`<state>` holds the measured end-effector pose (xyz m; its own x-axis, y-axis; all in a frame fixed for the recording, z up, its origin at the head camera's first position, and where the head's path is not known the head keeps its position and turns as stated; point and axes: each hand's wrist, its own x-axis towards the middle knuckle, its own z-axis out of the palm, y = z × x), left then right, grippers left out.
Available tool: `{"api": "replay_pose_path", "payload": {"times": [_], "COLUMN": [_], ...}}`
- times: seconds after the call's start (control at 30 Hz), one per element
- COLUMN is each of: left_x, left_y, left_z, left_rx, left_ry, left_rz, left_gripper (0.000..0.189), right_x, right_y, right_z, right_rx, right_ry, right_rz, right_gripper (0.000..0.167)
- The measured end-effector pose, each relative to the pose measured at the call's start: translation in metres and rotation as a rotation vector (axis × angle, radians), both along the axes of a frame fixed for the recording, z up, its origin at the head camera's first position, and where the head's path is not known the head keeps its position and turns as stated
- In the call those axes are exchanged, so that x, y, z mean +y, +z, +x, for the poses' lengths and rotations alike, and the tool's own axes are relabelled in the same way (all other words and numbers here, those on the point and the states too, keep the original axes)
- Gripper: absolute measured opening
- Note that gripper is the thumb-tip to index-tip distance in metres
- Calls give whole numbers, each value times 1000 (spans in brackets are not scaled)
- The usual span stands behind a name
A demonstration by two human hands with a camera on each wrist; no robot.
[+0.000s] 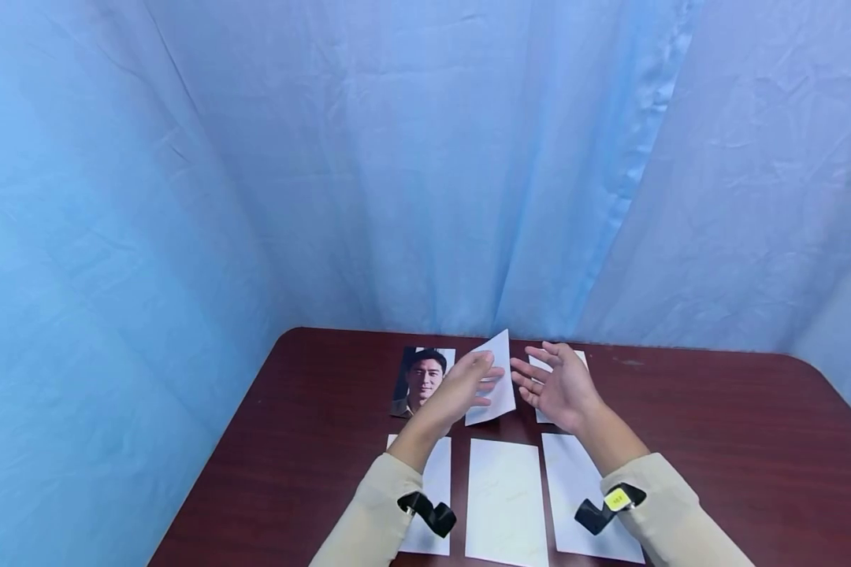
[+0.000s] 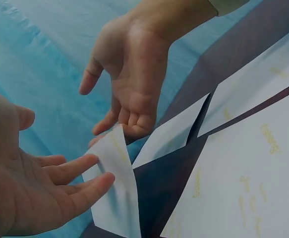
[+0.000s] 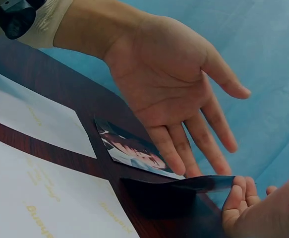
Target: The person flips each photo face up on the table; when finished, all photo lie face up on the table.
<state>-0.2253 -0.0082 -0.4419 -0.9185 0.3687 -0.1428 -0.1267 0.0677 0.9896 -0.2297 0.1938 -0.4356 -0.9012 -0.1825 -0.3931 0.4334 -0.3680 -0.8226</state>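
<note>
A white photo print (image 1: 499, 398) stands tilted up from the table between the two hands, its pale back toward the left hand. The left hand (image 1: 457, 390) has its thumb spread and its fingers extended; in the left wrist view, two left fingertips (image 2: 100, 184) overlap the white back. My right hand (image 1: 563, 394) is palm up, thumb apart, with loosely bent fingers at the print's raised edge. From the right wrist view, the print's dark face (image 3: 203, 182) shows, and right fingertips (image 3: 239, 186) meet its end.
A face-up portrait photo (image 1: 425, 378) lies just left of the raised print. Several white-backed sheets lie around, including a front middle one (image 1: 505, 500) and one behind the right hand (image 1: 580, 356). Blue curtains (image 1: 425, 157) surround the dark red table (image 1: 716, 441).
</note>
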Motion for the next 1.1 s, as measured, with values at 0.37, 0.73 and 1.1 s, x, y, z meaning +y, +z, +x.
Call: {"api": "replay_pose_path", "payload": {"times": [0.37, 0.73, 1.1], "left_x": [4, -2, -9], "left_y": [4, 4, -2], "left_z": [1, 1, -1], "left_rx": [106, 129, 117], "left_ry": [19, 65, 74], "left_rz": [13, 59, 52], "left_gripper": [60, 62, 61], "right_x": [-5, -18, -30], "right_y": [6, 5, -8], "right_z": [2, 5, 8], "right_rx": [82, 207, 215], "right_ry": [49, 98, 143], "right_rz": [-8, 102, 141], "right_gripper": [60, 58, 66]}}
